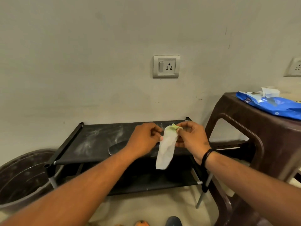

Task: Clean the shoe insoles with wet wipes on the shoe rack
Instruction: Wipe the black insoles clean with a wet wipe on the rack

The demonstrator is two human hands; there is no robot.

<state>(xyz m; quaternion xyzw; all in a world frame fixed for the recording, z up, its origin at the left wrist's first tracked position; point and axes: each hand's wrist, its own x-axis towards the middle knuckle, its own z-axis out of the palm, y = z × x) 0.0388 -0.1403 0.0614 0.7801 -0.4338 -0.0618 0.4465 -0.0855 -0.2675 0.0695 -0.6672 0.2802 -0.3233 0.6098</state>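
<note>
Holding: both hands hung a wet wipe point(166, 149) above the shoe rack point(91, 141), probably to open it out before wiping.
Right hand point(191, 138): its fingers pinched the wipe's bunched, greenish top corner.
Left hand point(145, 139): fingers curled, nipping the wipe's left edge, likely to spread it.
Wipe: thin, white, limp, draped in a long soft fold.
Insole point(117, 148): dark, flat, rounded end, lying on the rack's top shelf, partly hidden behind the left wrist.
Rack: black fabric shelf, dusty with pale smears, on metal tubes.
Wipes pack point(268, 105): glossy blue, on the brown plastic stool point(244, 128), kept within reach.
</note>
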